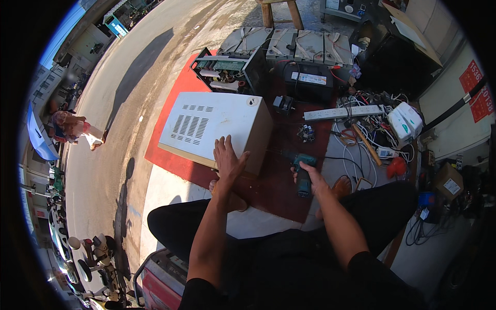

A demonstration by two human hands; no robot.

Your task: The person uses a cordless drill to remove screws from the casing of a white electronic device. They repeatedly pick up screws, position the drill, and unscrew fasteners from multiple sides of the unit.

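A pale metal case (222, 111) with rows of vent slots lies on a red mat (279, 199) in front of me. My left hand (228, 157) rests on its near right part, fingers spread and nothing in them. In my right hand (311, 178) is a teal cordless drill (304, 185), gripped by the handle. Its front end points left toward the side of the case; whether the bit touches it I cannot tell. A little heap of screws or small parts (306, 133) lies on the mat beyond the drill.
Behind the case stand an opened chassis with circuit boards (222, 72), several grey batteries (310, 47) and a black battery (308, 82). To the right are a white power strip (343, 112), tangled cables, a hammer (367, 144) and a white device (404, 123). A road (150, 46) runs along the left.
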